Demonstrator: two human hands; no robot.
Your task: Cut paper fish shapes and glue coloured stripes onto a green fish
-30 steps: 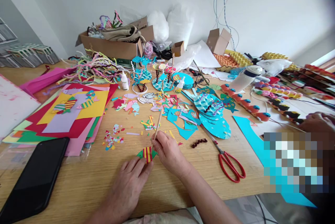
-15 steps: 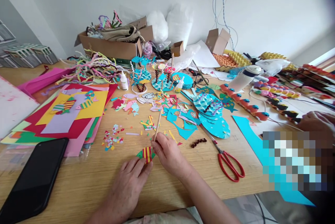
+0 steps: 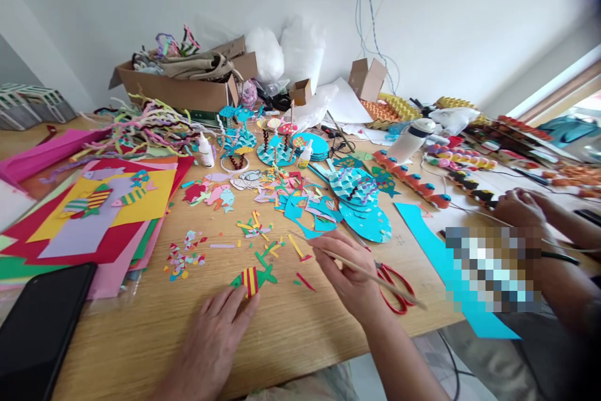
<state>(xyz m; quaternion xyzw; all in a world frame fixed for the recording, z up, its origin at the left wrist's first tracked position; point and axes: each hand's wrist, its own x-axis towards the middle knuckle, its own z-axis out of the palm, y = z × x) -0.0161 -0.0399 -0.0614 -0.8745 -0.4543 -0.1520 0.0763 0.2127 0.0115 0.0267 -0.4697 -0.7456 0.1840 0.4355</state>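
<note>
A green paper fish (image 3: pixel 256 280) with red and yellow stripes lies flat on the table. My left hand (image 3: pixel 216 326) rests beside it, fingers laid out flat, their tips on the fish's lower edge. To the right, my right hand (image 3: pixel 345 269) is raised over the table and closed round a thin wooden stick (image 3: pixel 375 274), which slants back down to the right. Short yellow and red paper strips (image 3: pixel 297 246) lie between the fish and my right hand. Red-handled scissors (image 3: pixel 397 291) are partly hidden behind that hand and the stick.
Coloured paper sheets (image 3: pixel 150 201) and a black phone (image 3: pixel 44 326) lie at left. Tiny paper bits (image 3: pixel 185 257), glue bottles (image 3: pixel 205 152) and blue wave-patterned discs (image 3: pixel 364 219) spread across the middle. At right are a blue paper strip (image 3: pixel 422 232) and another person's hands (image 3: pixel 521 210).
My right hand has moved off the fish to the right, tipping the stick from near upright to slanting. The fish's tail now shows. My left hand stays at the fish; the view has turned right.
</note>
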